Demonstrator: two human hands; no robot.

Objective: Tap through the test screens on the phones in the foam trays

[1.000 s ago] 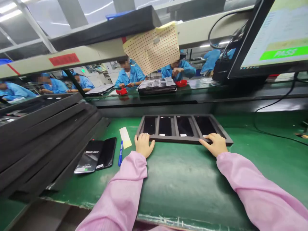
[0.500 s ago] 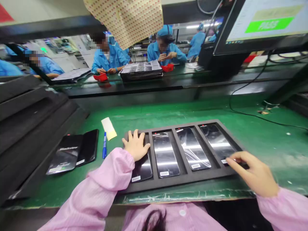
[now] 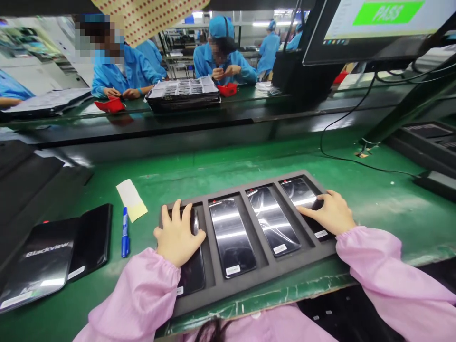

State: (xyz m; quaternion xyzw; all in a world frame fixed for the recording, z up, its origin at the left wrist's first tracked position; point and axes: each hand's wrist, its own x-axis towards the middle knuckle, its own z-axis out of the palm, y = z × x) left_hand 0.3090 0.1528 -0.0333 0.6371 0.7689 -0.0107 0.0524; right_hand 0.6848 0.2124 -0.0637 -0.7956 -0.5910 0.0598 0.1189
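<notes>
A dark foam tray (image 3: 211, 247) with several compartments lies on the green bench, a black smartphone in each. My left hand (image 3: 177, 232) is open, its fingers spread flat over the leftmost smartphone (image 3: 195, 273) and the tray's corner. At the other end, my right hand (image 3: 331, 212) spans the rightmost smartphone (image 3: 301, 192), thumb at its left side and fingers at its right edge. Between the hands lie two more smartphones, one left of centre (image 3: 233, 237) and one right of centre (image 3: 274, 221), each with a white label at its lower end.
Left of the tray are a blue marker (image 3: 125, 232), a paper slip (image 3: 131, 199), a black phone (image 3: 92, 242) and a Blackview-marked phone (image 3: 39, 261). Dark trays (image 3: 21, 185) are stacked far left. A monitor (image 3: 377, 28) and cable (image 3: 322, 137) stand upper right. Co-workers in blue sit opposite.
My right hand has moved from the rightmost smartphone's lower corner up to its middle, now spanning its width. My left hand stays spread on the leftmost smartphone. The camera view has shifted.
</notes>
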